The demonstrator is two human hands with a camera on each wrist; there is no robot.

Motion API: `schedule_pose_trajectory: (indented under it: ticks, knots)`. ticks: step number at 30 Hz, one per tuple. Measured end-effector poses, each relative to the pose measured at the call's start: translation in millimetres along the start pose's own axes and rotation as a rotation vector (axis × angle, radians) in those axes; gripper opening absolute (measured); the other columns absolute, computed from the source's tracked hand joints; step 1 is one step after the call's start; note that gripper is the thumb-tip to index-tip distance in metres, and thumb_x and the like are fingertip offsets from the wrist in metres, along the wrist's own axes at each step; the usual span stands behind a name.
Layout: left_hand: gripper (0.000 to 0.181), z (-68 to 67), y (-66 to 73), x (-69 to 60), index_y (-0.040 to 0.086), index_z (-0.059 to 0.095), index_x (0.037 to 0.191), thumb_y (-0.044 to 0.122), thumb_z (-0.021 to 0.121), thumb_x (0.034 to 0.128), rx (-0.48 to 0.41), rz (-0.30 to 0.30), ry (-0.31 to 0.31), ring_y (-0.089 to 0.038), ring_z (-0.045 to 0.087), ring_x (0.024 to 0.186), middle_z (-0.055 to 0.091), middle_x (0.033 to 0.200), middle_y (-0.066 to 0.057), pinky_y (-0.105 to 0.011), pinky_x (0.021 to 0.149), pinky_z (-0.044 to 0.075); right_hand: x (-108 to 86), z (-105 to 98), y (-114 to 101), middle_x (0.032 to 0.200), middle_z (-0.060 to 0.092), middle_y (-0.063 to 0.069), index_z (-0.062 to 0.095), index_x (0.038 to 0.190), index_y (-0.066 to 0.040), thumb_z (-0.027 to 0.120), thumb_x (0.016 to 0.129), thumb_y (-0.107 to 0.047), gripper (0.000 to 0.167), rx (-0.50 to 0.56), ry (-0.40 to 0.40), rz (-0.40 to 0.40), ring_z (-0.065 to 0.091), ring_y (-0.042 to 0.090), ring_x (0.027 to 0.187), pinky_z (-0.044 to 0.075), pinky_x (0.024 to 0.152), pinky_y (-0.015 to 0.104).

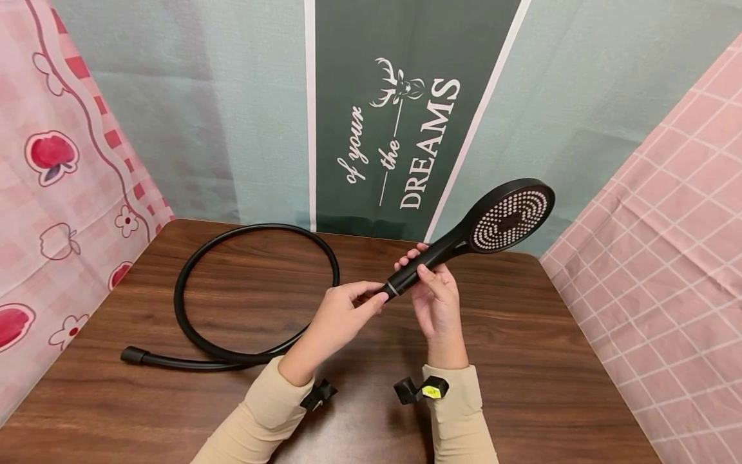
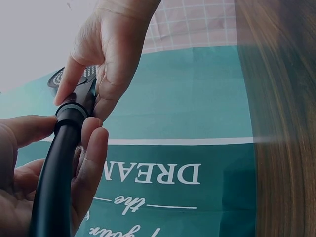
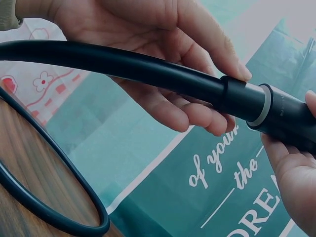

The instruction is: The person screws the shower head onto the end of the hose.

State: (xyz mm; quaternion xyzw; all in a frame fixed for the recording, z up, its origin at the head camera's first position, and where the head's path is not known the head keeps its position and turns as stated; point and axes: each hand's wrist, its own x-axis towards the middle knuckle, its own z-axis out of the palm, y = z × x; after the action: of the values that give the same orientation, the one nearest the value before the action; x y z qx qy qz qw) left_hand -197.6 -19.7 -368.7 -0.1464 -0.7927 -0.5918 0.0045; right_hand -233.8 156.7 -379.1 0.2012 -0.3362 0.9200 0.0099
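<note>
A black shower head [image 1: 510, 216] with a round face of pale nozzles is held tilted above the table, its face toward the upper right. My right hand [image 1: 437, 296] grips its handle [image 3: 286, 113], thumb on the near side. My left hand [image 1: 342, 316] pinches the connector [image 3: 242, 96] at the end of a black shower hose [image 2: 54, 182], right against the handle's base. A light ring shows at the joint between the two. From there the hose runs back under the left hand and loops on the table.
The hose's loop lies on the left of the brown wood table [image 1: 522, 361], its other end fitting [image 1: 133, 355] near the left edge. A green printed cloth [image 1: 371, 38] hangs behind; pink cloths [image 1: 666, 225] hang at both sides.
</note>
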Motion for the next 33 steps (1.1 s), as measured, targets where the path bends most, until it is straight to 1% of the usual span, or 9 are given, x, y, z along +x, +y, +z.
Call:
schedule_pose_trajectory:
  ticks: [3, 5, 11, 14, 20, 24, 30, 33]
  knots:
    - [0.024, 0.3, -0.2, 0.0, 0.010, 0.074, 0.114, 0.021, 0.069, 0.0936, -0.001, 0.009, 0.017, -0.010, 0.066, 0.077, 0.075, 0.093, -0.007, -0.024, 0.068, 0.053, 0.0, -0.2, -0.3, 0.108, 0.069, 0.010, 0.054, 0.123, 0.000, 0.044, 0.100, 0.008, 0.025, 0.001, -0.005, -0.002, 0.070, 0.021, 0.100, 0.053, 0.098, 0.034]
    - [0.023, 0.5, -0.6, -0.3, 0.010, 0.075, 0.113, 0.021, 0.071, 0.0927, 0.005, 0.021, 0.030, -0.009, 0.065, 0.075, 0.075, 0.094, -0.006, -0.023, 0.068, 0.052, -0.1, 0.0, -0.3, 0.108, 0.069, 0.010, 0.054, 0.123, 0.000, 0.044, 0.101, 0.008, 0.025, 0.001, -0.008, -0.003, 0.070, 0.021, 0.100, 0.053, 0.098, 0.034]
    - [0.021, 2.9, -2.4, -1.2, 0.013, 0.076, 0.110, 0.021, 0.073, 0.0913, 0.102, 0.095, 0.087, -0.008, 0.062, 0.075, 0.075, 0.094, -0.002, -0.021, 0.068, 0.052, -0.2, 1.0, -0.2, 0.108, 0.069, 0.009, 0.054, 0.123, 0.000, 0.043, 0.101, 0.008, 0.026, -0.011, -0.011, -0.005, 0.070, 0.020, 0.100, 0.053, 0.099, 0.034]
    - [0.021, 3.9, -2.4, -1.5, 0.013, 0.076, 0.110, 0.021, 0.073, 0.0911, 0.132, 0.122, 0.104, -0.008, 0.064, 0.077, 0.075, 0.095, -0.002, -0.022, 0.070, 0.054, -0.3, 1.0, -0.2, 0.108, 0.069, 0.009, 0.054, 0.123, 0.000, 0.042, 0.101, 0.008, 0.026, -0.013, -0.010, -0.006, 0.070, 0.020, 0.100, 0.053, 0.099, 0.034]
    - [0.025, 3.9, -0.4, -1.8, 0.011, 0.075, 0.114, 0.018, 0.073, 0.0903, 0.113, 0.118, 0.106, -0.012, 0.069, 0.085, 0.075, 0.100, -0.004, -0.026, 0.076, 0.057, -0.4, 0.5, -0.3, 0.108, 0.069, 0.010, 0.054, 0.123, 0.000, 0.044, 0.101, 0.007, 0.025, -0.007, -0.007, -0.008, 0.070, 0.020, 0.100, 0.053, 0.098, 0.034]
    - [0.023, 4.4, 0.3, -2.4, 0.011, 0.075, 0.112, 0.017, 0.074, 0.0902, 0.105, 0.124, 0.105, -0.011, 0.068, 0.084, 0.075, 0.098, -0.003, -0.025, 0.075, 0.057, -0.4, 0.1, -0.6, 0.108, 0.069, 0.010, 0.054, 0.123, 0.000, 0.043, 0.101, 0.007, 0.025, -0.005, -0.012, -0.008, 0.070, 0.020, 0.100, 0.053, 0.099, 0.034]
    - [0.021, 6.1, 0.2, -3.5, 0.011, 0.075, 0.110, 0.016, 0.074, 0.0900, 0.157, 0.165, 0.126, -0.009, 0.066, 0.083, 0.074, 0.095, -0.003, -0.025, 0.075, 0.056, -0.6, 0.6, -0.6, 0.108, 0.069, 0.009, 0.054, 0.123, 0.000, 0.044, 0.101, 0.008, 0.026, -0.012, -0.012, -0.007, 0.071, 0.020, 0.100, 0.053, 0.099, 0.034]
    - [0.022, 6.3, -0.1, -3.5, 0.010, 0.075, 0.110, 0.016, 0.074, 0.0896, 0.158, 0.169, 0.133, -0.011, 0.068, 0.085, 0.074, 0.096, -0.003, -0.027, 0.076, 0.057, -0.5, 0.7, -0.3, 0.108, 0.069, 0.009, 0.054, 0.123, 0.000, 0.043, 0.101, 0.008, 0.026, -0.011, -0.013, -0.008, 0.070, 0.020, 0.100, 0.053, 0.099, 0.034]
